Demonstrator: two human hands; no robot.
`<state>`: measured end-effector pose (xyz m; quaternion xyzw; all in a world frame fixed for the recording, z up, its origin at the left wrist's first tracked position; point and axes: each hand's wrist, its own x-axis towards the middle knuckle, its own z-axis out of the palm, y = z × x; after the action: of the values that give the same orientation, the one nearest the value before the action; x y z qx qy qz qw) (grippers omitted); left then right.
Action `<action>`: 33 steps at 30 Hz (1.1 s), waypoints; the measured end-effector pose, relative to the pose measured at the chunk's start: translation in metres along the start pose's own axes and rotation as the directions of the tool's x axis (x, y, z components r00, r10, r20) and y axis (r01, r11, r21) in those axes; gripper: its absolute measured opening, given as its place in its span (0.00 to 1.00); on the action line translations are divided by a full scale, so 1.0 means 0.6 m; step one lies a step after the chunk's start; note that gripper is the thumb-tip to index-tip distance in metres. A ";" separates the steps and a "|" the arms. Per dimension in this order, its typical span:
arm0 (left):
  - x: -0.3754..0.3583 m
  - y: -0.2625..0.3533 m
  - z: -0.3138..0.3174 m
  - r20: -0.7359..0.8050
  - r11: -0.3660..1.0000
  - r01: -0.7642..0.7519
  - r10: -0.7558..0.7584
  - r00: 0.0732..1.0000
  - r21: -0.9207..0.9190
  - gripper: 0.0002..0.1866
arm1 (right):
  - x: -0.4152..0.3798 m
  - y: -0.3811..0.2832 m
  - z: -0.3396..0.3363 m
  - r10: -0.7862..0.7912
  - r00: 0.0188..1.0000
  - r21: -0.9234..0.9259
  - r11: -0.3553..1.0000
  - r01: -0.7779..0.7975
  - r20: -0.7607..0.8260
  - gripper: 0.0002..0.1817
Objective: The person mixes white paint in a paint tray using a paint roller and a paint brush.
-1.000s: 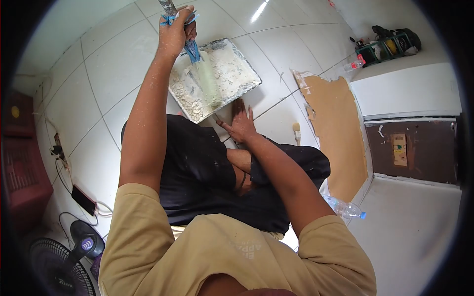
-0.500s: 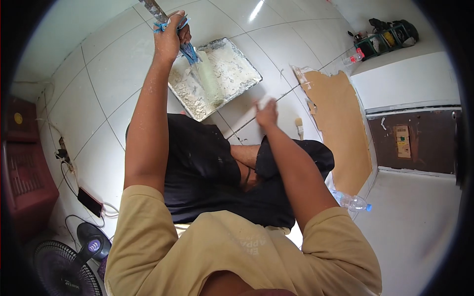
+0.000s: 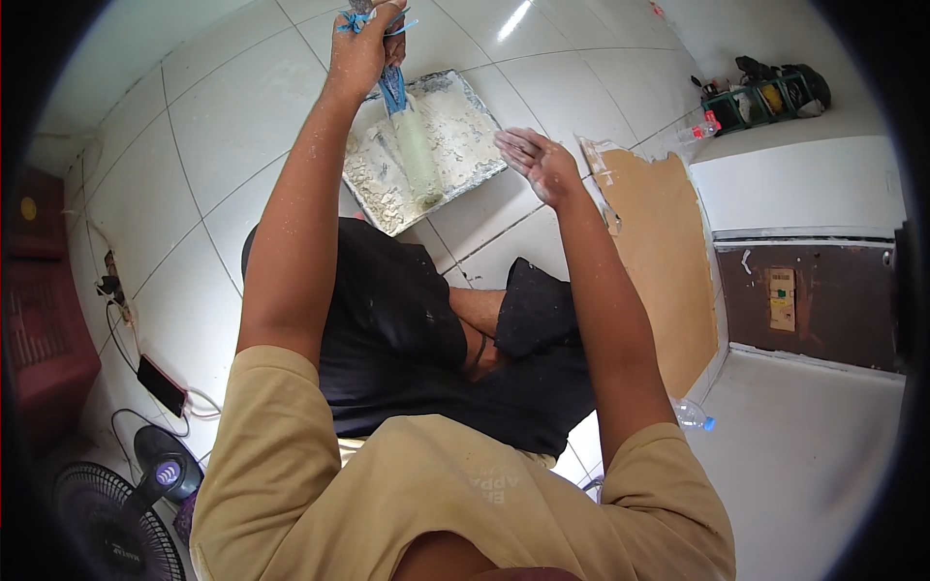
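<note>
My left hand [image 3: 365,44] is raised at the top of the view, closed around the blue handle of a paint roller [image 3: 415,150]. The roller's pale sleeve lies in a metal tray [image 3: 465,126] smeared with white paint, which sits on the white tiled floor. My right hand [image 3: 535,162] is lifted off the floor, palm turned up, fingers together and slightly curled, holding nothing. It hovers just right of the tray's near corner. My knees in dark shorts fill the middle.
A brown cardboard sheet [image 3: 664,261] lies on the tiles at right, beside a white ledge and a dark panel [image 3: 809,300]. A plastic bottle [image 3: 693,414] lies near my right elbow. A fan [image 3: 116,513], cables and a phone [image 3: 160,384] sit at lower left; a green crate [image 3: 746,102] stands far right.
My right hand has left the floor near the tray, lifted up and turned palm up. My left hand has shifted the roller handle slightly; the roller stays in the tray.
</note>
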<state>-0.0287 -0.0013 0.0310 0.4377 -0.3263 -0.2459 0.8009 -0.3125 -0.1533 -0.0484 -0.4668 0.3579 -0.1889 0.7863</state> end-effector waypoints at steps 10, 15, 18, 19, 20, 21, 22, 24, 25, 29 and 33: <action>0.018 -0.028 -0.033 -0.039 0.982 0.129 -0.135 0.990 -0.140 0.12 | 0.072 -0.012 0.104 -0.233 0.934 -0.771 0.529 0.356 0.271 0.26; 0.012 -0.020 -0.014 -0.084 0.985 0.106 -0.117 0.990 -0.134 0.14 | 0.043 -0.015 0.044 -0.313 0.924 -0.858 0.390 0.335 0.218 0.35; 0.012 -0.029 -0.027 0.014 0.990 0.081 -0.080 0.997 -0.116 0.13 | 0.037 0.046 -0.069 -0.297 0.939 -0.961 0.158 0.226 0.172 0.43; 0.012 -0.024 -0.026 0.024 0.992 0.066 -0.064 0.998 -0.105 0.13 | 0.033 0.087 -0.126 -0.297 0.942 -0.980 0.068 0.186 0.158 0.46; 0.011 -0.020 -0.025 0.021 0.992 0.065 -0.063 0.998 -0.110 0.13 | 0.028 0.139 -0.195 -0.272 0.958 -0.996 -0.024 0.088 0.091 0.52; 0.010 -0.017 -0.022 0.001 0.993 0.074 -0.074 0.997 -0.096 0.13 | 0.007 0.176 -0.242 -0.224 0.973 -0.989 -0.123 -0.086 -0.057 0.58; 0.008 -0.016 -0.020 -0.022 0.993 0.083 -0.085 0.996 -0.083 0.13 | -0.026 0.190 -0.259 -0.099 0.952 -0.947 -0.112 -0.301 -0.291 0.65; 0.005 -0.018 -0.019 -0.036 0.994 0.084 -0.087 0.996 -0.073 0.13 | -0.064 0.205 -0.268 -0.067 0.892 -0.887 -0.090 -0.452 -0.447 0.68; 0.008 -0.018 -0.019 -0.048 0.995 0.079 -0.082 0.995 -0.058 0.13 | -0.070 0.211 -0.268 -0.033 0.810 -0.807 -0.067 -0.586 -0.586 0.71; 0.015 -0.029 -0.018 -0.035 0.995 0.046 -0.050 0.998 -0.091 0.14 | -0.040 0.229 -0.208 -0.067 0.878 -0.862 -0.169 -0.477 -0.473 0.76; 0.015 -0.026 -0.019 0.006 0.998 0.062 -0.061 0.998 -0.028 0.15 | -0.043 0.245 -0.153 -0.121 0.951 -0.945 -0.135 -0.298 -0.283 0.74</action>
<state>-0.0157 -0.0091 0.0155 0.4356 -0.3115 -0.2762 0.7981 -0.4028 -0.1195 -0.1947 -0.8388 0.5138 0.1364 0.1181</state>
